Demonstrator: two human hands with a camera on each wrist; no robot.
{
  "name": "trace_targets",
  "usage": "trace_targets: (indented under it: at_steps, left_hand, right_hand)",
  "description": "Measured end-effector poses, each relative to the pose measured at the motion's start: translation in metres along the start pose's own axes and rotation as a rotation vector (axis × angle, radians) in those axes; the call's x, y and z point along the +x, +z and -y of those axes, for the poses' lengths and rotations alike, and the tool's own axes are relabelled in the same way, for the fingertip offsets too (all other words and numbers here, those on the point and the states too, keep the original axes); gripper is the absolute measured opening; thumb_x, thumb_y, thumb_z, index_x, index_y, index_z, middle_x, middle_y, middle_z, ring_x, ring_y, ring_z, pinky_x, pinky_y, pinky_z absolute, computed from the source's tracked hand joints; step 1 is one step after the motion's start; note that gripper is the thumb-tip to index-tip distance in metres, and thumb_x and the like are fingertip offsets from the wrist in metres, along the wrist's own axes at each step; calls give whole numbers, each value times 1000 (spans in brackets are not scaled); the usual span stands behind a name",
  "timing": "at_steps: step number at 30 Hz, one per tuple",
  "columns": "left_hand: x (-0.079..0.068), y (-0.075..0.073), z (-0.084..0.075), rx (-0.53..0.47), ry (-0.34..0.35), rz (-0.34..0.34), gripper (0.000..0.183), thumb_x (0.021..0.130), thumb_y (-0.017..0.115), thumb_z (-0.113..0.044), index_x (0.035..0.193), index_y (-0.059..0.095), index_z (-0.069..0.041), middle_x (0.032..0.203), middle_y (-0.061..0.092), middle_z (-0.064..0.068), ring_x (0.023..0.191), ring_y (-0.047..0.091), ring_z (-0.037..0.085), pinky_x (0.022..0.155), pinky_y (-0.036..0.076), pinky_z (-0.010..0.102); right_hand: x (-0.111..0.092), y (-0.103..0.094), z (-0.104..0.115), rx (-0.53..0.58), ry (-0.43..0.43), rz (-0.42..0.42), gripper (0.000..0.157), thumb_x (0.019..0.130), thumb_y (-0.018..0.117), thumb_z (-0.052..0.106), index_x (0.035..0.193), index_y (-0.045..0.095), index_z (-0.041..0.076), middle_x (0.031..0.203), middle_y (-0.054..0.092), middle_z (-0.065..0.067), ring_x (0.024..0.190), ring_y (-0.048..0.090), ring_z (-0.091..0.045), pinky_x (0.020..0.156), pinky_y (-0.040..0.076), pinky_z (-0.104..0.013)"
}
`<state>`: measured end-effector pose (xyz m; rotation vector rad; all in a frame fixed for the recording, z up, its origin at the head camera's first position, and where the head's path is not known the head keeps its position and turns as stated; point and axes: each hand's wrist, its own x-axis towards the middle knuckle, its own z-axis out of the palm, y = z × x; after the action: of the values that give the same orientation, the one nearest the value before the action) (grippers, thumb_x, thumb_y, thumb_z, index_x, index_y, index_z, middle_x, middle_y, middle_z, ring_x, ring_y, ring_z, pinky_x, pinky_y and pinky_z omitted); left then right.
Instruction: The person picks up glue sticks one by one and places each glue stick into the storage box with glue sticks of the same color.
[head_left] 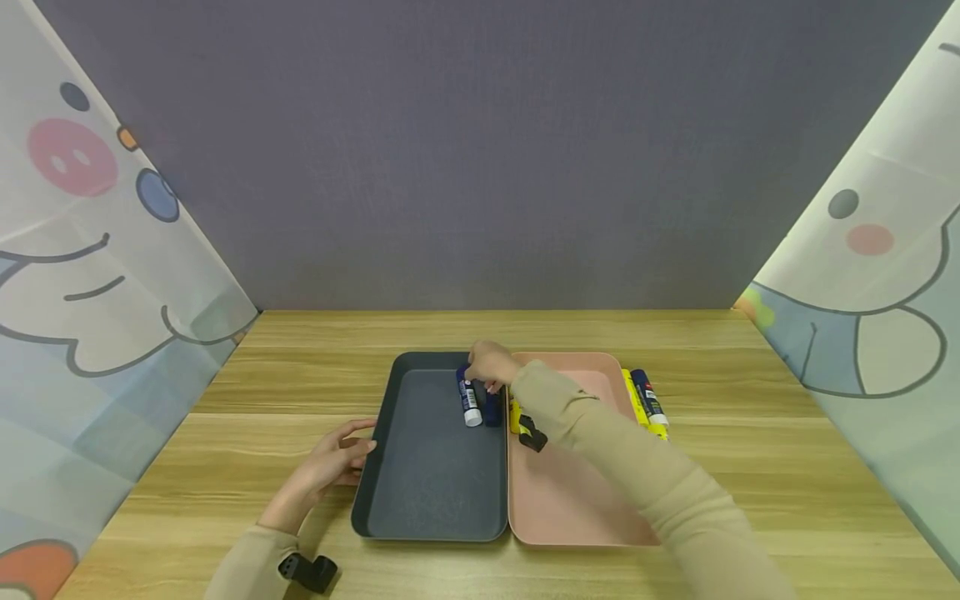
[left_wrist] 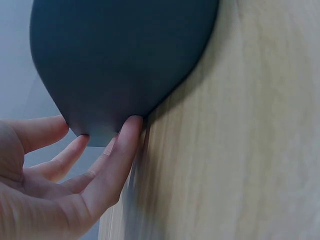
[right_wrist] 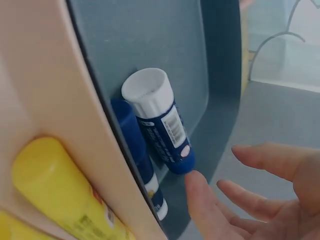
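Note:
My right hand (head_left: 492, 365) is over the far right part of the dark grey tray (head_left: 438, 500). In the right wrist view its fingers are spread apart, with one fingertip right at the blue end of a glue stick (right_wrist: 167, 132) that has a white cap. A second blue glue stick (right_wrist: 132, 132) lies beside it along the tray's wall. My left hand (head_left: 333, 458) is at the tray's left side. Its fingertips (left_wrist: 132, 122) touch the outside of the wall in the left wrist view.
A pink tray (head_left: 555, 508) adjoins the grey one on the right, holding yellow glue sticks (right_wrist: 55, 180) near the shared edge. Right of it, a blue glue stick (head_left: 648, 397) and yellow ones (head_left: 634, 400) lie on the wooden table (head_left: 757, 467). A grey panel (head_left: 495, 167) stands behind.

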<state>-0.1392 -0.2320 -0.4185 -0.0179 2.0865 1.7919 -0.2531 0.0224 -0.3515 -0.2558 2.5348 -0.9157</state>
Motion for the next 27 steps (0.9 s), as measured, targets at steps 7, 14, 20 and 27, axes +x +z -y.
trace_targets:
  at_steps: [7,14,20,27]
  left_hand:
    - [0,1,-1,2,-2,-10,55,90,50,-15,135,25,4,107,53,18,74,62,18,68,50,39]
    - [0,1,-1,0,-3,-9,54,90,50,-15,134,25,4,108,52,18,74,62,17,68,50,38]
    - [0,1,-1,3,-1,-9,54,90,50,-14,134,25,4,109,52,19,75,62,19,68,50,39]
    - [-1,1,-1,5,1,-10,54,91,49,-15,134,24,4,109,52,19,76,62,20,68,50,39]
  right_hand:
    - [-17,-12,-1,-52,-71,-10,34,83,59,8,114,51,-5,95,57,-15,53,55,-20,60,52,-34]
    - [-29,-20,-9,-123,-139,-19,32,82,60,8,111,53,-4,95,58,-14,51,51,-16,47,43,-22]
    - [-40,-27,-17,-111,-148,-18,34,82,59,9,113,53,-4,106,57,-17,63,56,-20,53,42,-21]
    - [-50,-40,-32,-84,-158,-35,35,84,58,10,115,52,-4,101,58,-17,76,56,-21,66,48,-31]
